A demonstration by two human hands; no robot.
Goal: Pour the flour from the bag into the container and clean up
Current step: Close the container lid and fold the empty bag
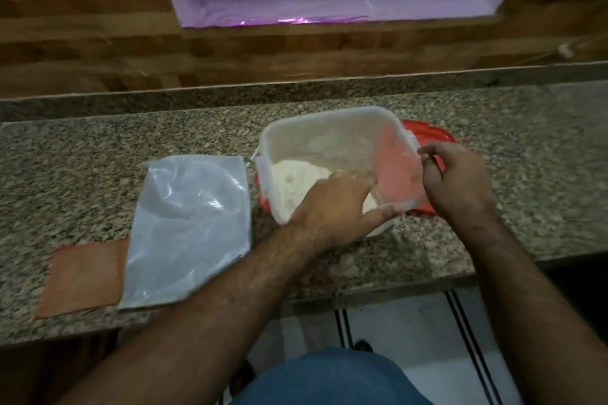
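The container [329, 141] sits tilted near the counter's [82, 148] middle, propped on its red lid [427, 135], flour [296, 177] heaped in its near-left corner. The left hand [332, 207] grips the near rim, fingers reaching inside; the right hand [457, 181] pinches the right rim. The bag [190, 223] lies flat and apparently empty toward the front-left edge, overlapping a cloth [82, 276]. The thin plastic walls will likely flex, and the flour makes the load lopsided, so holding opposite rims looks sound. The bag is light and slippery.
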